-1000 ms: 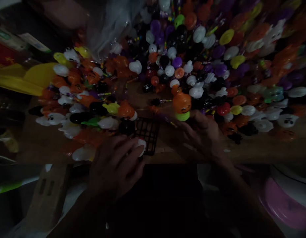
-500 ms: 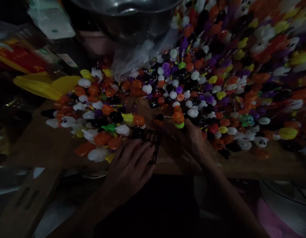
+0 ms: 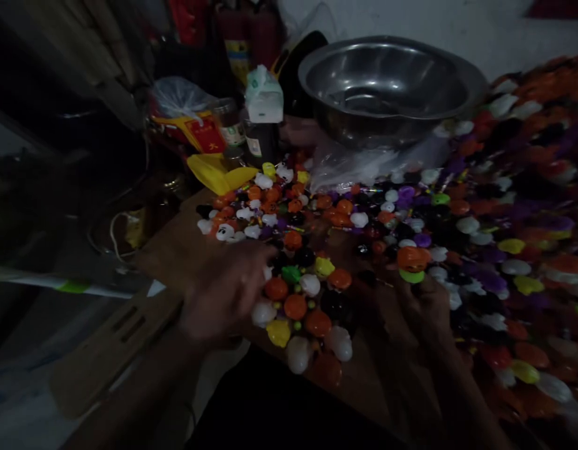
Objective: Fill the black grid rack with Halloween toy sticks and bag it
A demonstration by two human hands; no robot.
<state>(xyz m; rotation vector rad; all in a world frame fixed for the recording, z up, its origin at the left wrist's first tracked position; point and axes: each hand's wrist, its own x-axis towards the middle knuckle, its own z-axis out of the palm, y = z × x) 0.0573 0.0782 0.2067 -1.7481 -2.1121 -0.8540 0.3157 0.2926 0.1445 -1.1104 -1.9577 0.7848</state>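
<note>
My right hand (image 3: 427, 306) is closed around an orange pumpkin-shaped toy with a bright green base (image 3: 413, 262), held upright just above the brown tabletop (image 3: 377, 350). My left hand (image 3: 230, 287) is smeared by motion at the left side of a tight cluster of small plastic toys; its fingers look bent, but whether they hold anything is unclear. In that cluster are an orange toy (image 3: 295, 307), a yellow star-like toy (image 3: 278, 333), a green toy (image 3: 291, 274) and a pale round toy (image 3: 298, 354). Small green beads show between them.
A large heap of similar toys (image 3: 527, 284) covers the right side. Behind stands a wide steel basin (image 3: 387, 119), over a clear plastic bag (image 3: 363, 165). Toward the back left are a yellow object (image 3: 218, 175), a tissue pack (image 3: 264, 94) and a jar (image 3: 231, 131).
The view has swung left and up. My left hand has left the black grid and moved to the cluster's left side. The cluster now lies nearer the front edge. My right hand keeps the pumpkin toy.
</note>
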